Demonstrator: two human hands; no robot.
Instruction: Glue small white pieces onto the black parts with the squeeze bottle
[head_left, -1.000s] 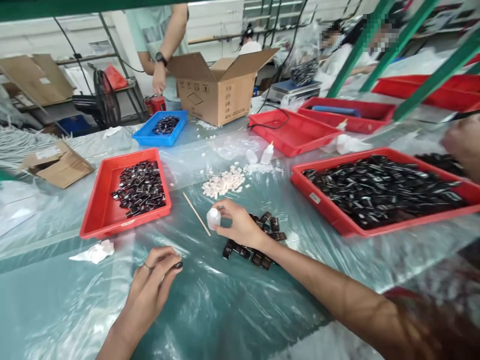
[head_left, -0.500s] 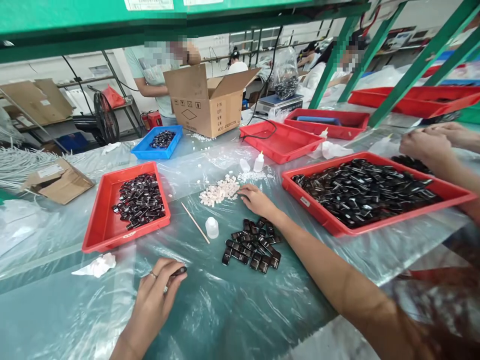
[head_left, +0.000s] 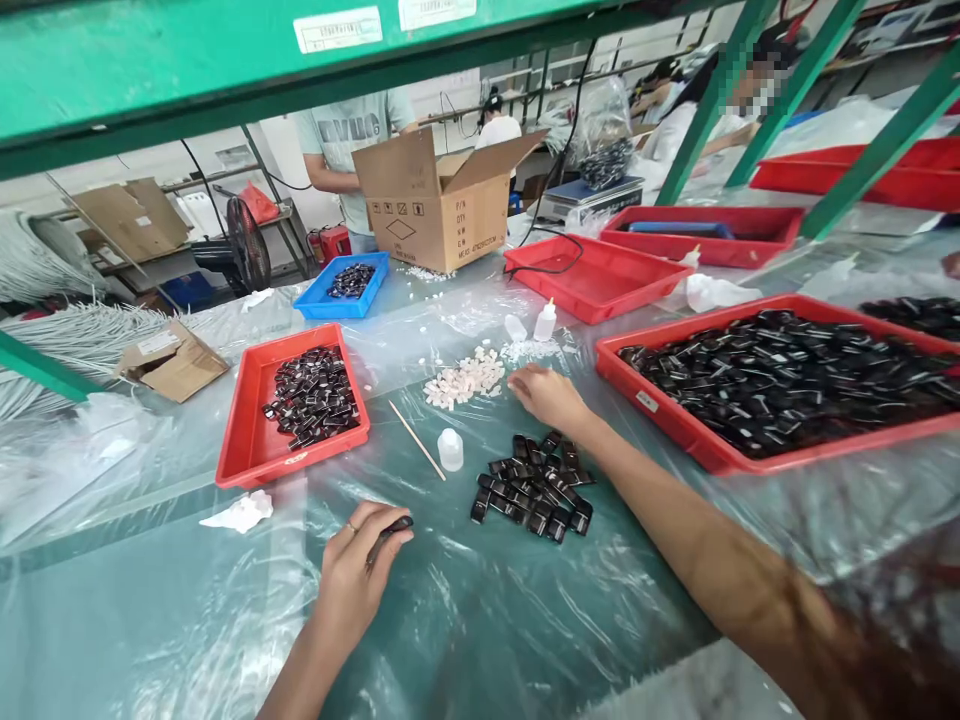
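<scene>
Plastic-covered table [head_left: 150,620] under green shelf frame [head_left: 150,80], white walls behind.

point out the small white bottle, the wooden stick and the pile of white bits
small white bottle [head_left: 451,450], head view, on its body
wooden stick [head_left: 416,440], head view, at mid-length
pile of white bits [head_left: 465,378], head view, at the pile's middle

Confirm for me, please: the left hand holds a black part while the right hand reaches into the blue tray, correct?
Not quite. In the head view the right hand reaches to the pile of white bits on the table, not the blue tray. The left hand does hold a black part.
</scene>
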